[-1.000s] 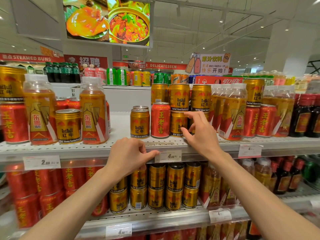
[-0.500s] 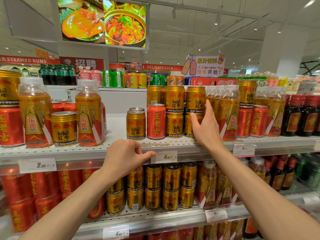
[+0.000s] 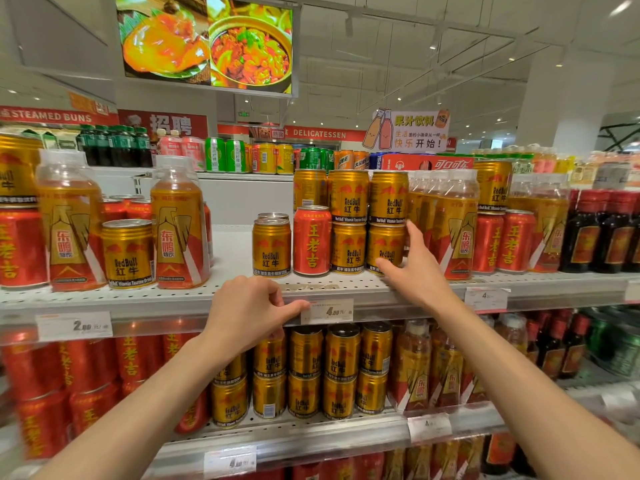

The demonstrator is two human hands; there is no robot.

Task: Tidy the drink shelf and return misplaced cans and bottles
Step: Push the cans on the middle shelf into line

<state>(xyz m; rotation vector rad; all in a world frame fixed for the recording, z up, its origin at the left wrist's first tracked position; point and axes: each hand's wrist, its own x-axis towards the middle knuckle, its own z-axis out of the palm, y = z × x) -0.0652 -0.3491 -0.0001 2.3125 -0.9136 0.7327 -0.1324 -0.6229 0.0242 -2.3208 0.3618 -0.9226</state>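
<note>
Gold Red Bull cans (image 3: 384, 249) stand two high mid-shelf, a red can (image 3: 311, 241) wedged among them on the upper shelf (image 3: 173, 299). Right hand (image 3: 414, 268), grip apart, touches the lower right gold can with thumb and fingers. Left hand (image 3: 247, 308), loosely curled and empty, rests at the shelf edge beside a price tag (image 3: 327, 310).

A white perforated shelf (image 3: 242, 296) runs left to right, with price tags on its front edge. On it from the left: red cans (image 3: 20, 245), a gold bottle (image 3: 71, 220), a gold can (image 3: 128, 254), another gold bottle (image 3: 180, 221), a bare gap, then a gold can (image 3: 272, 247), one red can (image 3: 311, 240), stacked gold cans (image 3: 348, 249), more bottles (image 3: 453, 223), and dark bottles (image 3: 585, 230) far right.
</note>
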